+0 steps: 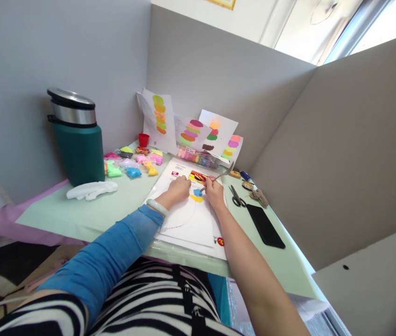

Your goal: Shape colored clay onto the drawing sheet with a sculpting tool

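Note:
My right hand (215, 192) is closed round a thin silver metal tool (222, 174). One end of it rises to the upper right, and the other reaches a blue patch (197, 192) on a white sheet of paper (184, 224). Just below the blue lies a yellow patch (196, 199), with a thin drawn curve running down the sheet. To the left of the patches, my left hand (180, 187) rests on the paper with its fingers curled in; anything inside them is hidden. A printed picture (197, 177) in red and yellow shows beyond both hands.
Bagged coloured clay (133, 172) and a red cup (144, 139) lie back left, behind a green bottle (81, 154) and white cloth-like item (92, 190). Scissors (237, 197) and a black phone-like slab (265, 226) are right. Colour-swatch sheets (159, 116) lean against the partition.

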A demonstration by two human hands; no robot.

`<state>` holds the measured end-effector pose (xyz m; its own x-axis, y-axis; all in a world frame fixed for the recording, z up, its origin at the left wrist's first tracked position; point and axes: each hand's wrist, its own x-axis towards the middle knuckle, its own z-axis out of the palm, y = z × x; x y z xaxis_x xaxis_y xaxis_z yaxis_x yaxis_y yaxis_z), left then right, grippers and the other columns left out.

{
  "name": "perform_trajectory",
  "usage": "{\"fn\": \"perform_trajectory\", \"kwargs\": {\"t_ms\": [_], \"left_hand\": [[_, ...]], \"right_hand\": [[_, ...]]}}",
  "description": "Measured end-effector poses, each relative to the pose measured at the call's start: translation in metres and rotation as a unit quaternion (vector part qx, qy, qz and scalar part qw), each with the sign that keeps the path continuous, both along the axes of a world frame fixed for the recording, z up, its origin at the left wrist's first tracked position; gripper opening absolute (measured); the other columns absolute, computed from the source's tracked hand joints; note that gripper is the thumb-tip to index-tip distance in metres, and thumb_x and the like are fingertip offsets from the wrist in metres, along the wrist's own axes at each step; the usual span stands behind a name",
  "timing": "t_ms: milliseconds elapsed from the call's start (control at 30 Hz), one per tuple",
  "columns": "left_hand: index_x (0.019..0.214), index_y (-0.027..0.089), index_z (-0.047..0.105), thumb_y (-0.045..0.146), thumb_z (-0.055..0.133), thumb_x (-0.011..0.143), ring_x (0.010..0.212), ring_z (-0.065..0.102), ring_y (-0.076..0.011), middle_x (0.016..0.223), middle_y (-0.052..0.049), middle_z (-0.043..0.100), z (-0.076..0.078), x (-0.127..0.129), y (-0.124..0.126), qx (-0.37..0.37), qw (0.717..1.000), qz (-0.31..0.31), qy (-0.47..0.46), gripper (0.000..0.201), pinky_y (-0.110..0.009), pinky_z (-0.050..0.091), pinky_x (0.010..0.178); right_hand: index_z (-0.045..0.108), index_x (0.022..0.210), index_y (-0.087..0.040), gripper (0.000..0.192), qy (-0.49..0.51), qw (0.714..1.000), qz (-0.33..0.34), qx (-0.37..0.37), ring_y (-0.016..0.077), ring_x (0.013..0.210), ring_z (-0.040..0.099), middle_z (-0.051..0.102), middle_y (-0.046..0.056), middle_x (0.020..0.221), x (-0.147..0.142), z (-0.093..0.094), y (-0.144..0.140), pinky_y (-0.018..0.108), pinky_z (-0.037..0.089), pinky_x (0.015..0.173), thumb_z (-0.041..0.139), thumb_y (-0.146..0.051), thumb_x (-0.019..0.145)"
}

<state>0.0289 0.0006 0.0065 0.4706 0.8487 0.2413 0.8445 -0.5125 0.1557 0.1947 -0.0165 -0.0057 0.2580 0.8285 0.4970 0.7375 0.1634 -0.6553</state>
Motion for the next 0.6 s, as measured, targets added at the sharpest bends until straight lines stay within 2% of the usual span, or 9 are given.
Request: {"fn": "perform_trajectory", "kwargs": {"t_ms": [200, 300, 400, 500, 600], "left_hand": [[0.099, 0.018, 0.061, 0.011, 0.043, 0.08, 0.094, 0.055, -0.0212, 0.102, -0.01, 0.054, 0.001, 0.001, 0.0, -0.01, 0.999, 0.004, -0.038, 0.028, -0.031, 0.045, 0.078], [0.101, 0.018, 0.061, 0.013, 0.045, 0.079, 0.092, 0.056, -0.0191, 0.103, -0.008, 0.055, 0.002, 0.003, 0.001, 0.006, 0.993, -0.009, -0.118, 0.028, -0.029, 0.044, 0.079], [0.101, 0.018, 0.062, 0.018, 0.047, 0.079, 0.087, 0.056, -0.0161, 0.101, -0.006, 0.058, 0.004, 0.006, 0.001, 0.025, 0.976, -0.091, -0.197, 0.026, -0.025, 0.043, 0.079], [0.092, 0.018, 0.064, 0.027, 0.045, 0.083, 0.077, 0.057, -0.0154, 0.088, -0.004, 0.063, 0.006, 0.008, 0.001, -0.007, 0.963, -0.16, -0.214, 0.024, -0.024, 0.042, 0.073], [0.082, 0.016, 0.065, 0.034, 0.041, 0.086, 0.071, 0.057, -0.0162, 0.078, -0.004, 0.065, 0.007, 0.008, 0.001, -0.042, 0.966, -0.16, -0.199, 0.03, -0.024, 0.041, 0.068]], "right_hand": [[0.06, 0.065, -0.018, 0.043, 0.052, 0.998, 0.002, 0.019, 0.0163, 0.06, 0.057, 0.06, 0.003, 0.055, 0.001, 0.0, 0.0, 0.023, 0.039, 0.059, 0.034, -0.047, 0.084], [0.058, 0.065, -0.019, 0.04, 0.12, 0.99, 0.066, 0.024, 0.0138, 0.051, 0.053, 0.054, -0.001, 0.048, -0.003, -0.001, 0.0, 0.023, 0.038, 0.052, 0.039, -0.05, 0.082], [0.054, 0.064, -0.019, 0.04, 0.203, 0.965, 0.166, 0.005, 0.0098, 0.039, 0.043, 0.048, -0.004, 0.042, -0.009, 0.0, -0.002, 0.021, 0.033, 0.042, 0.042, -0.052, 0.082], [0.053, 0.067, -0.019, 0.039, 0.249, 0.939, 0.235, -0.026, 0.008, 0.033, 0.038, 0.046, -0.005, 0.041, -0.013, 0.004, -0.005, 0.021, 0.027, 0.036, 0.044, -0.054, 0.082], [0.054, 0.073, -0.019, 0.037, 0.28, 0.926, 0.251, -0.038, 0.0076, 0.032, 0.038, 0.047, -0.006, 0.042, -0.013, 0.008, -0.008, 0.02, 0.024, 0.034, 0.047, -0.055, 0.08]]}}
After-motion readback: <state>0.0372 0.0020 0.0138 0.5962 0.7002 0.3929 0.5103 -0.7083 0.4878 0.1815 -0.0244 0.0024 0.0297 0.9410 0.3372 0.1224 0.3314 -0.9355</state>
